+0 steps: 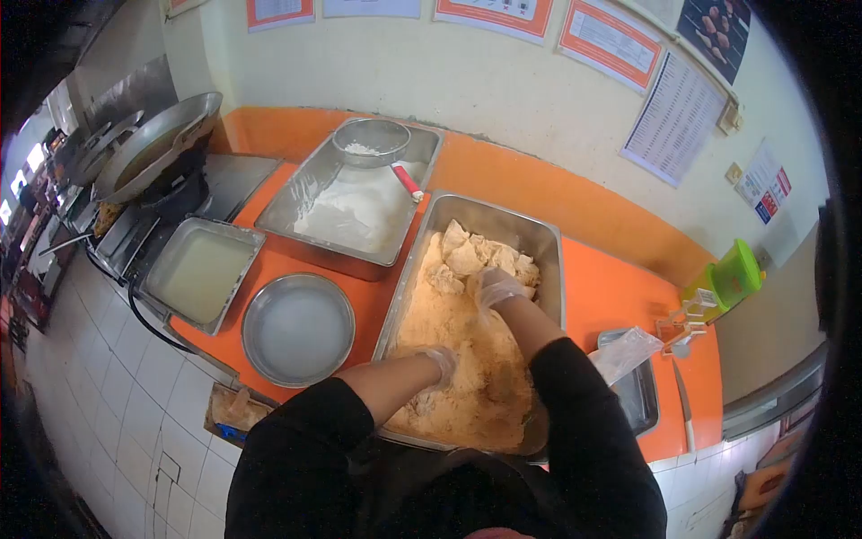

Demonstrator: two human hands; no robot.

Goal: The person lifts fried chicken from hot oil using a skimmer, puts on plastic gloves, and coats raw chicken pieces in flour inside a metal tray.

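Observation:
A deep steel tray [555, 235] in front of me holds loose orange-tinted flour [467, 337]. Flour-coated pieces [465, 256], which look like chicken, are heaped at its far end. My right hand [496, 286], in a clear plastic glove, touches the near side of this heap; its fingers are mostly hidden, so I cannot tell if a piece is gripped. Nearer and to the left, my left hand [440, 364], also gloved, is pushed into the flour by the tray's left wall. The flour and wrist hide its fingers.
Left stand a round steel bowl [299, 328] of cloudy liquid, a rectangular pan [205, 269] of pale liquid and a tray of white flour [346, 211] with a red-handled sieve [371, 144]. A large wok [157, 148] sits beyond. Right lie a plastic bag [626, 355] and a knife [684, 404].

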